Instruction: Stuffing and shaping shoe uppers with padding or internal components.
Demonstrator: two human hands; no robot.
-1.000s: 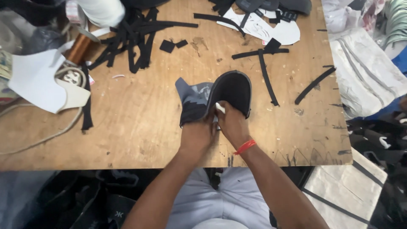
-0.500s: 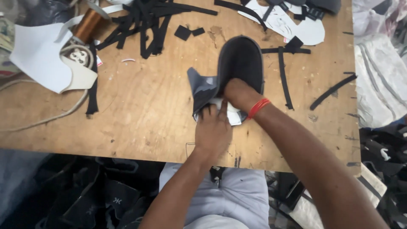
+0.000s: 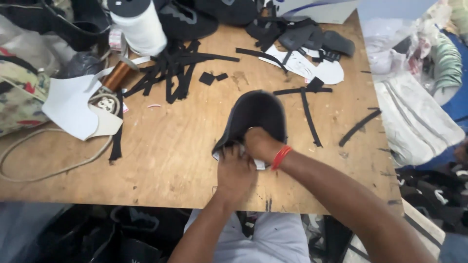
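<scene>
Dark shoe upper (image 3: 256, 117) near middle of wooden worktable (image 3: 165, 156), slightly right of centre, close to near edge. Long axis running away from body, rounded toe end pointing to far side, open end toward the hands. Left hand (image 3: 235, 173) closed, pinching near-left edge of upper together with white lining scrap (image 3: 260, 164). Right hand (image 3: 261, 144) closed on near-right rim, red wristband (image 3: 281, 157) just behind it; right hand sitting further up the upper, left hand at its lowest corner. Hands touching each other, upper directly ahead of both. Elsewhere: black strips (image 3: 170, 73) at far left-centre, white thread cone (image 3: 139, 24) beyond, white cut pattern piece (image 3: 73, 114) and cord (image 3: 44, 160) to left, more black strips (image 3: 307, 112) just right of upper.
</scene>
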